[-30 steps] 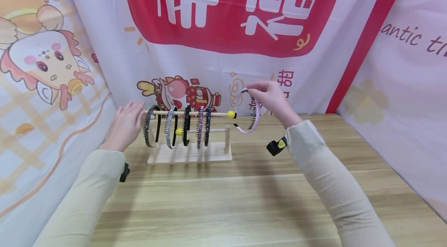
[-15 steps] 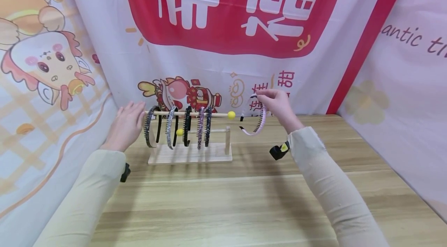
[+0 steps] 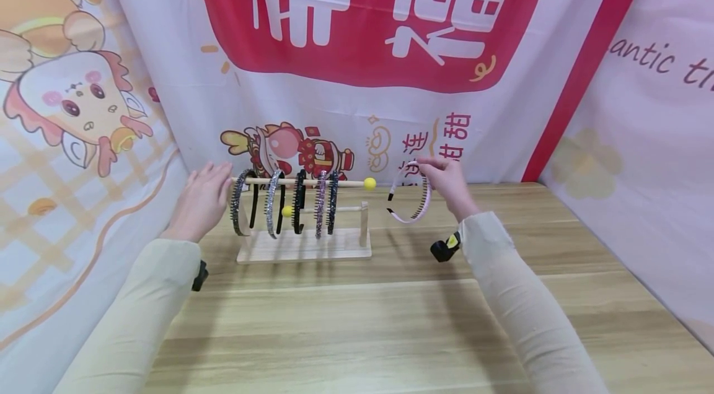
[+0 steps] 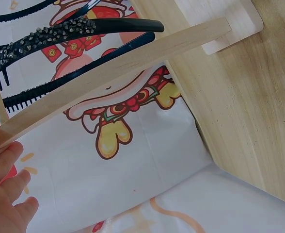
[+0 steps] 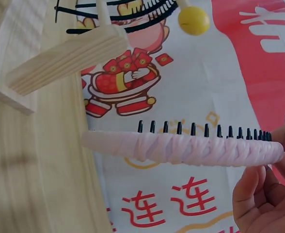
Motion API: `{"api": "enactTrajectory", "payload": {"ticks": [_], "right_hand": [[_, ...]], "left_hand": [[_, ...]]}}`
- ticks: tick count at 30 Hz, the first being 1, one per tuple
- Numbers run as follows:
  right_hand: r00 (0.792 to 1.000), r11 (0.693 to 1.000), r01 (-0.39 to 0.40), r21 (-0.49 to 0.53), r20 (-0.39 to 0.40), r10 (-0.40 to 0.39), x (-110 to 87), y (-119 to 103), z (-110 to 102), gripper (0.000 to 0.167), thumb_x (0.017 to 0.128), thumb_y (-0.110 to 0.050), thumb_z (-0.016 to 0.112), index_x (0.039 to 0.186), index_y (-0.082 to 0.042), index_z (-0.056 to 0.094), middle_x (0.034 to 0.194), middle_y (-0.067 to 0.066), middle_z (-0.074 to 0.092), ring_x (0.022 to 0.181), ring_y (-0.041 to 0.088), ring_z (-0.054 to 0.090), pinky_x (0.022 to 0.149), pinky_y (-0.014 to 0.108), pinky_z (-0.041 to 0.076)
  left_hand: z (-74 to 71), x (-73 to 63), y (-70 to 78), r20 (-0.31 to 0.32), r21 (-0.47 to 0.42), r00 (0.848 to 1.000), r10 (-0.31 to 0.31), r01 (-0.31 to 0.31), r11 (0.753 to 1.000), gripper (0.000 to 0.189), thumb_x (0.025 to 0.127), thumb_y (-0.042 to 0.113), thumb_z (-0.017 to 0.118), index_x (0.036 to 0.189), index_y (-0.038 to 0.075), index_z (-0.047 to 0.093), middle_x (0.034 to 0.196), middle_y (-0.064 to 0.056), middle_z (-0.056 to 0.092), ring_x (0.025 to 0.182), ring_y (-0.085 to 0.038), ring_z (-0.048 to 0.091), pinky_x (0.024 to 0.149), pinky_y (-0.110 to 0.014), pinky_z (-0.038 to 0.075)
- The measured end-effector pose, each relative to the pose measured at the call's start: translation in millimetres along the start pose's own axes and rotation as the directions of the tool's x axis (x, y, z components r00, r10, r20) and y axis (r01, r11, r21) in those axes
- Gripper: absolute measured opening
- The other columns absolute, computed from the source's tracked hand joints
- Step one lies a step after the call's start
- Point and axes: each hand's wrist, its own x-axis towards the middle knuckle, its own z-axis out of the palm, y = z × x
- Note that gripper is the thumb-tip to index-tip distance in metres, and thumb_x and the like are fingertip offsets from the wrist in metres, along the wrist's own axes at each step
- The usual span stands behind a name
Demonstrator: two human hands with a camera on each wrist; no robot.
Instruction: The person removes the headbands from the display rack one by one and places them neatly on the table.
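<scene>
A pink ribbon-wrapped headband [image 3: 426, 197] with black comb teeth hangs from my right hand [image 3: 447, 184], which pinches it near one tip. Its two black tips point left, a little beyond the yellow ball [image 3: 369, 183] that caps the upper rod. In the right wrist view, the headband's wrapped band [image 5: 181, 148] spans the frame from thumb and fingers. My left hand [image 3: 199, 203] rests against the left end of the wooden headband rack [image 3: 305, 251], fingers extended. In the left wrist view, these fingertips touch the top of the rack's upright [image 4: 108, 75].
Several toothed headbands hang on the upper rod, including a silver glitter headband [image 3: 271, 205], a purple glitter headband [image 3: 320, 205] and a black headband [image 3: 297, 202]. A second yellow ball [image 3: 287, 211] caps the lower rod. Printed cloth [image 3: 357, 115] rises behind the wooden table [image 3: 346, 326].
My right hand has carried the pink headband right and slightly down, away from the upper rod's yellow ball. My left hand has stayed against the rack.
</scene>
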Motion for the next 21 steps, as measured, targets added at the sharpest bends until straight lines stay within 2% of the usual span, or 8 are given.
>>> {"api": "enactTrajectory", "payload": {"ticks": [6, 12, 16, 21], "right_hand": [[0.999, 0.999, -0.046, 0.028, -0.022, 0.047, 0.6, 14.4, 0.8, 0.029, 0.089, -0.015, 0.059, 0.116, -0.005, 0.062, 0.094, 0.004, 0.062, 0.068, 0.011, 0.051, 0.057, 0.017, 0.048], [0.998, 0.996, -0.04, 0.081, -0.043, 0.043, 2.3, 30.2, 3.6, 0.031, 0.089, -0.011, 0.059, 0.118, 0.0, 0.06, 0.079, 0.0, 0.061, 0.051, 0.002, 0.042, 0.047, 0.013, 0.04], [0.997, 0.994, -0.05, 0.093, -0.047, 0.054, 1.9, 37.8, 4.0, 0.031, 0.089, -0.011, 0.059, 0.118, 0.0, 0.06, 0.075, -0.001, 0.059, 0.049, 0.001, 0.042, 0.045, 0.013, 0.039], [0.996, 0.991, -0.076, 0.106, -0.043, 0.081, 0.9, 48.7, 4.9, 0.031, 0.09, -0.011, 0.058, 0.119, 0.001, 0.059, 0.079, 0.006, 0.059, 0.052, 0.002, 0.043, 0.047, 0.015, 0.04]], "left_hand": [[-0.1, -0.7, 0.1, 0.0, 0.008, 1.0, 0.007, -0.007, 1.0, 0.043, 0.101, 0.018, 0.033, 0.136, -0.007, 0.034, 0.138, -0.029, 0.033, 0.131, -0.045, 0.02, 0.109, -0.051, 0.001], [-0.7, 0.2, 0.8, 0.005, 0.007, 1.0, -0.002, 0.002, 1.0, 0.043, 0.101, 0.019, 0.032, 0.136, -0.007, 0.034, 0.138, -0.028, 0.033, 0.131, -0.045, 0.02, 0.11, -0.05, 0.001], [-0.5, 0.3, 0.9, 0.001, 0.007, 1.0, 0.003, -0.003, 1.0, 0.043, 0.101, 0.018, 0.033, 0.136, -0.007, 0.034, 0.138, -0.029, 0.033, 0.13, -0.045, 0.02, 0.109, -0.051, 0.001], [-0.2, -0.1, 0.6, -0.004, 0.009, 1.0, 0.01, -0.01, 1.0, 0.043, 0.101, 0.018, 0.034, 0.136, -0.007, 0.034, 0.137, -0.029, 0.034, 0.13, -0.045, 0.021, 0.109, -0.051, 0.002]]}}
